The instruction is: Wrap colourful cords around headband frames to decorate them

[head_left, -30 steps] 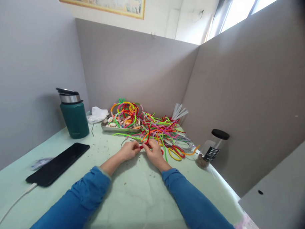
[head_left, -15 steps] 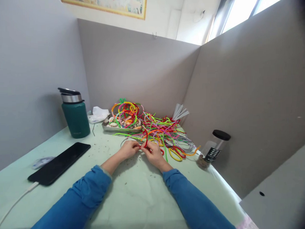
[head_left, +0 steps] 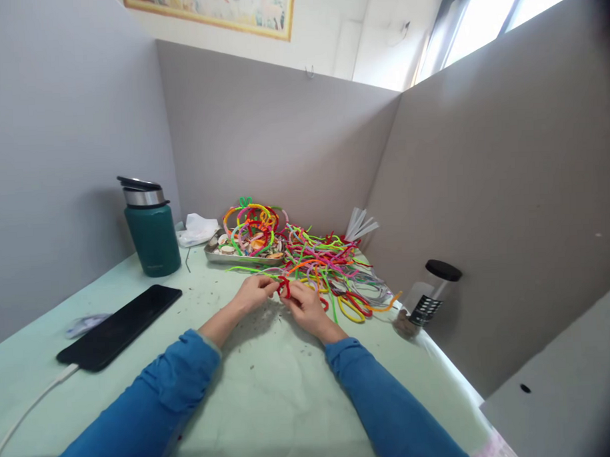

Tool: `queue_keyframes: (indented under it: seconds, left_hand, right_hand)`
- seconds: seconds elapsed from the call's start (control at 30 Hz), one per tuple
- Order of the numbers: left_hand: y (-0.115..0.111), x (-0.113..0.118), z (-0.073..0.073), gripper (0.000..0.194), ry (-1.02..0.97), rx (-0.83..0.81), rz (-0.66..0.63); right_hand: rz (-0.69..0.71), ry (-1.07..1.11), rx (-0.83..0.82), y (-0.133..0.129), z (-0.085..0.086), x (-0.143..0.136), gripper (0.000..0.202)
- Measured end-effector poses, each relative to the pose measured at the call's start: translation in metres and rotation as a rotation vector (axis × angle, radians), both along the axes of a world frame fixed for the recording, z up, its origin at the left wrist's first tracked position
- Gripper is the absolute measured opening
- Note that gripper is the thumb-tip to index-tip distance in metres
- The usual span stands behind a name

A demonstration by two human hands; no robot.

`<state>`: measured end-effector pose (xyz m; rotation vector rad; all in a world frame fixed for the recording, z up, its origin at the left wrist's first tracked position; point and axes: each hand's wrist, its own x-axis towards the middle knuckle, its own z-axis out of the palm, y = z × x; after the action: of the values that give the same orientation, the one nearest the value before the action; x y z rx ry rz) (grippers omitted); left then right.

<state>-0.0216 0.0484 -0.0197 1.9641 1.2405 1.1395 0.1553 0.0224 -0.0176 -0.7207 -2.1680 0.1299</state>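
A red pipe cleaner (head_left: 284, 287), bent into a small loop, is between my two hands above the table. The fingertips of my left hand (head_left: 257, 293) pinch its left side. My right hand (head_left: 307, 304) grips it from the right, thumb and forefinger closed. Just beyond my hands spreads a tangled pile of colourful pipe cleaners (head_left: 330, 251). Behind and to the left, a metal tray (head_left: 243, 259) holds seashells, with several rings of bent, multicoloured pipe cleaners resting on top.
On the left stand a green bottle (head_left: 152, 237) with its lid tilted up and a black phone (head_left: 121, 327) on a white cable. Crumpled tissue (head_left: 199, 227) lies by the tray. A clear jar with a black lid (head_left: 427, 297) leans at the right edge. Grey partitions (head_left: 282, 136) enclose the table.
The red pipe cleaner's upright end has been bent down into a small loop between my fingers. My left hand has shifted slightly left and up; my right hand has barely moved.
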Motion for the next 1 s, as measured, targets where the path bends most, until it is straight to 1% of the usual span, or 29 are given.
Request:
queue_keyframes:
  seconds: [0.13,0.27,0.33,0.47,0.53,0.6,0.77,0.93,1.0]
  left_hand:
    - [-0.001,0.0,0.0,0.033,0.004,0.038,0.015]
    - [-0.001,-0.001,0.002,0.032,0.05,0.054,0.032]
    - [-0.003,-0.001,0.004,0.032,0.067,0.06,0.058]
    - [-0.007,0.0,0.007,0.03,0.116,0.104,0.08]
    - [-0.009,0.001,0.008,0.029,0.142,0.124,0.079]
    - [-0.011,0.002,0.009,0.027,0.163,0.135,0.075]
    - [-0.014,0.003,0.01,0.024,0.222,0.172,0.055]
    - [-0.015,0.003,0.01,0.02,0.268,0.206,0.072]
    - [-0.017,0.002,0.011,0.019,0.295,0.245,0.069]
  right_hand:
    - [-0.029,-0.017,-0.014,-0.001,0.0,0.0,0.014]
    - [-0.039,0.003,-0.031,0.001,-0.002,-0.001,0.01]
    - [-0.052,0.038,-0.038,0.002,-0.004,0.0,0.014]
    - [-0.177,0.17,-0.062,0.006,-0.006,0.0,0.013]
    - [-0.218,0.212,-0.076,0.007,-0.007,0.0,0.014]
    - [-0.215,0.227,-0.078,0.007,-0.006,-0.001,0.017]
    - [-0.163,0.237,-0.055,0.007,-0.003,-0.002,0.016]
    - [-0.158,0.233,-0.061,0.008,-0.004,-0.001,0.017]
    - [-0.161,0.225,-0.053,0.009,-0.004,0.0,0.017]
